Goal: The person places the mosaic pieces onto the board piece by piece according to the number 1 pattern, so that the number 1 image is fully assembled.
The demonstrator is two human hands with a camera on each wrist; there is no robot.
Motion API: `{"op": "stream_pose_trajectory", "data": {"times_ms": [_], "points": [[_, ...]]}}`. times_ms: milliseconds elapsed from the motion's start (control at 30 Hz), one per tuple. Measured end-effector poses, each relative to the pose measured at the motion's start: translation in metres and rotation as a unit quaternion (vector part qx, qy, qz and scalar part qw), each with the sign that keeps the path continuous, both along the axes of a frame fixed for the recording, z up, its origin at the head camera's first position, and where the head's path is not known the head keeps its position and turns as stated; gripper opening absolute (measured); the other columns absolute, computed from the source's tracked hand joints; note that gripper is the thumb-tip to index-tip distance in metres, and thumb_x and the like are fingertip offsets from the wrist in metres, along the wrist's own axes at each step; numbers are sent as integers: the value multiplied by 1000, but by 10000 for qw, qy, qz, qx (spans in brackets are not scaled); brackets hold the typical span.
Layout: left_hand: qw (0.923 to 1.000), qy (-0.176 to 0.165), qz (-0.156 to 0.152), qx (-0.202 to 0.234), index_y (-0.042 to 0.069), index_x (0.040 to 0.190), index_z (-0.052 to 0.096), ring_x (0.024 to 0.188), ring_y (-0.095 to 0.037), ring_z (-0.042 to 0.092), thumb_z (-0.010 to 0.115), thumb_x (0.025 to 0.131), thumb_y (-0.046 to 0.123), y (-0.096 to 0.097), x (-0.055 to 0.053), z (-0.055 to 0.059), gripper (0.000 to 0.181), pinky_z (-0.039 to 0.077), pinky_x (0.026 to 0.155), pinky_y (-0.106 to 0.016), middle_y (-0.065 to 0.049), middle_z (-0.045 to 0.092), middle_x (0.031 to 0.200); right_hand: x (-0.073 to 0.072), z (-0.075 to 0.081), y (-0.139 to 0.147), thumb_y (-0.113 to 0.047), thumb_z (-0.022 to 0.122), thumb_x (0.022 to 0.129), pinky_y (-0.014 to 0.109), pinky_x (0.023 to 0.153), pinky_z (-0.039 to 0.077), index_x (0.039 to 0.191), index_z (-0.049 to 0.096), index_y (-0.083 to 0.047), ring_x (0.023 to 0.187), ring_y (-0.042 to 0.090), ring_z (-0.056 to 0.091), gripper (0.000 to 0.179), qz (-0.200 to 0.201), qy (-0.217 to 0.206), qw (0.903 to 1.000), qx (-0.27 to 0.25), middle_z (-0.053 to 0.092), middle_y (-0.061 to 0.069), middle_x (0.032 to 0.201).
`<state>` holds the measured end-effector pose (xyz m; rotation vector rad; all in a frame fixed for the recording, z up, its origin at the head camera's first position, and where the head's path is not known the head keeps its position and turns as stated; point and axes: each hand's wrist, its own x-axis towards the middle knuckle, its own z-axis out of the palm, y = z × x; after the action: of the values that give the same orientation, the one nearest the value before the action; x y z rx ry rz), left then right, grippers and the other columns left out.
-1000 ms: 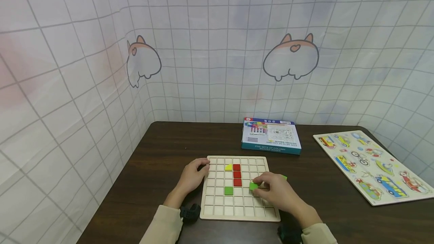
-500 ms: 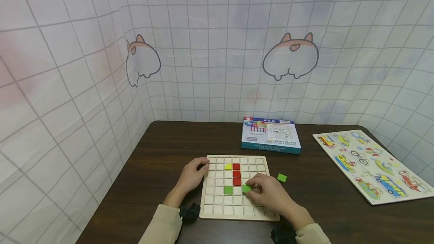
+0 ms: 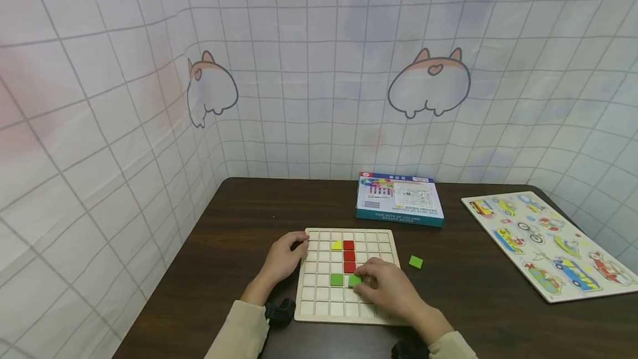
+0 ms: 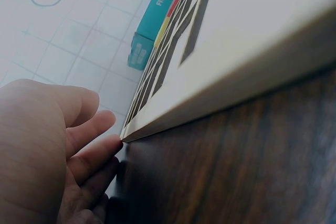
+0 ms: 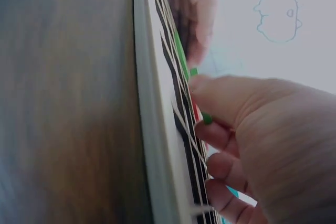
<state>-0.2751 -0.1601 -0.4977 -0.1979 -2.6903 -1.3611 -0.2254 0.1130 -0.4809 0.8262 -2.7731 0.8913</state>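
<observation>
A pale wooden grid board (image 3: 349,322) lies on the dark table. Toward its back, a yellow piece (image 3: 336,245) sits beside a column of red tiles (image 3: 349,256). One green tile (image 3: 336,280) lies in a cell below and left of the column. Just right of that cell, my right hand (image 3: 391,290) pinches another green tile (image 3: 354,281) between thumb and fingers, low over the board. My left hand (image 3: 281,260) stays at the board's left edge, fingers loosely bent. In the left wrist view its fingertips (image 4: 116,141) meet the board's corner.
A loose green tile (image 3: 416,262) lies on the table right of the board. Behind stands a flat blue-and-white box (image 3: 399,198). Farther right is a vehicle picture puzzle board (image 3: 553,248). Grid-patterned curtains (image 3: 319,71) enclose the table at the back and sides.
My right hand has carried the pinched green tile leftward over the board, close to the green tile in its cell. The loose green tile beside the board has come into full view. The left hand stays put.
</observation>
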Motion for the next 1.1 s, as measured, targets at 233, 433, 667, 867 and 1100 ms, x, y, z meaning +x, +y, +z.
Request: {"op": "stream_pose_trajectory", "data": {"times_ms": [233, 433, 667, 867, 1100], "points": [[10000, -37, 3, -3, 13, 127, 65, 131, -32, 48, 57, 100, 26, 0, -1, 0, 31, 36, 108, -55, -10, 56, 137, 2, -2, -6, -24, 79, 83, 20, 61, 40, 101, 75, -20, 70, 3, 46, 19, -136, 301, 9994, 121, 60, -13, 93], [10000, -28, 12, 4, 12, 126, 66, 131, -32, 48, 57, 100, 25, 0, -1, 0, 30, 37, 107, -55, -10, 57, 136, 2, -3, -6, -25, 79, 83, 20, 61, 40, 102, 75, -20, 70, 3, 46, 21, -163, 264, 9995, 66, 60, -13, 94], [10000, 13, 43, -46, 12, 125, 66, 130, -31, 49, 58, 100, 24, 1, -2, -1, 30, 37, 107, -53, -10, 58, 135, 2, -5, -8, -25, 79, 83, 21, 60, 41, 101, 76, -20, 69, 4, 46, 19, -274, 35, 9996, -77, 59, -13, 93], [10000, 15, -24, -32, 12, 126, 66, 131, -32, 48, 57, 100, 25, 0, -2, -3, 30, 37, 108, -54, -9, 57, 136, 2, -6, -11, -26, 80, 81, 21, 60, 39, 98, 76, -22, 68, 3, 45, 18, -422, -3, 9990, -151, 59, -14, 90], [9999, -6, -104, 32, 13, 127, 64, 132, -32, 47, 56, 101, 26, -1, -3, -3, 31, 36, 108, -55, -9, 55, 138, 3, -4, -12, -24, 80, 81, 22, 61, 40, 97, 76, -21, 68, 5, 46, 17, -499, -89, 9983, -289, 58, -15, 89]]}}
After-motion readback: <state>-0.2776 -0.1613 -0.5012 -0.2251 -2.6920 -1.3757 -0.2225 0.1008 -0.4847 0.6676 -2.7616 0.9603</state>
